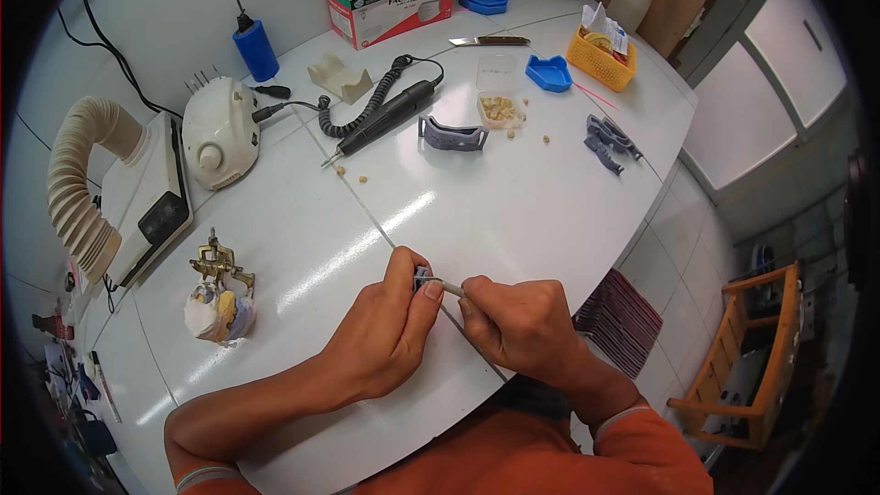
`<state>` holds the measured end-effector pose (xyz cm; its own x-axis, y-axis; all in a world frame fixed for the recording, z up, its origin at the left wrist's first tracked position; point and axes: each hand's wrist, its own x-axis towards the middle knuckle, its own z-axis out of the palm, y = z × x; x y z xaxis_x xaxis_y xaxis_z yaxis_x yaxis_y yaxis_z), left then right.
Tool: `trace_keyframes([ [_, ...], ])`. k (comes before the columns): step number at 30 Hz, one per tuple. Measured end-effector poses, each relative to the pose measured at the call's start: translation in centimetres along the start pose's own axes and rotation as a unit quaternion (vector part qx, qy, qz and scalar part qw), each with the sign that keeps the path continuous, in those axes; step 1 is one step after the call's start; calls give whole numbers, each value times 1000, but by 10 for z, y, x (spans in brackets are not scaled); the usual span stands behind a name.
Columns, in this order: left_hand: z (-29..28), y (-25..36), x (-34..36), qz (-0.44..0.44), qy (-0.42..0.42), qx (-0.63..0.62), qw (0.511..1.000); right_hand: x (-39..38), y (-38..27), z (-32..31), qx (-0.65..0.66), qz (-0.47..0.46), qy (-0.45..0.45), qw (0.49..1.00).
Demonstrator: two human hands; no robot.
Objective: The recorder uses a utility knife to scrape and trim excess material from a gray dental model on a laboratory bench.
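My left hand (pixel 378 337) pinches a small grey-blue piece (pixel 421 275) between thumb and fingers near the table's front edge; most of it is hidden. My right hand (pixel 524 323) is closed around a slim grey-handled tool (pixel 452 288), whose thin tip meets the piece beside my left thumb. Left of my hands stands a brass dental articulator (pixel 216 264) with a plaster model (pixel 203 316) on it. Beyond them sit a grey curved tray-like part (pixel 454 136) and a small clear box (pixel 500 112) of tooth-coloured pieces, with several loose ones around it.
A black rotary handpiece (pixel 390 116) joins a white control unit (pixel 220 133) by a coiled cord. At left is a white device with a ribbed hose (pixel 78 188). Farther back are a knife (pixel 490 40), blue trays (pixel 548 73), a yellow basket (pixel 600 60) and mask boxes (pixel 391 14).
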<state>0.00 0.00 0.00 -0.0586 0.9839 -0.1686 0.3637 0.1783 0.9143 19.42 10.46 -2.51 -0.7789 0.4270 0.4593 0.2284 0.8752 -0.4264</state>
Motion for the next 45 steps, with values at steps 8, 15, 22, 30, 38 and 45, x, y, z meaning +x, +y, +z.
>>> trace_keyframes([
  [8,0,3,0,-7,4,-15,1000,0,-3,1,-4,7,4,1000],
  [15,1,3,0,-19,1,-9,1000,1,-2,-1,9,12,7,1000],
  [22,1,3,-1,6,8,-22,1000,1,-2,-1,5,1,1,1000],
  [30,1,3,-1,-7,9,-16,1000,1,-2,0,4,2,6,1000],
  [38,1,5,1,-16,-1,-15,1000,1,0,-1,10,11,7,1000],
  [45,2,3,-1,2,9,-28,1000,1,-1,-2,12,5,-2,1000],
])
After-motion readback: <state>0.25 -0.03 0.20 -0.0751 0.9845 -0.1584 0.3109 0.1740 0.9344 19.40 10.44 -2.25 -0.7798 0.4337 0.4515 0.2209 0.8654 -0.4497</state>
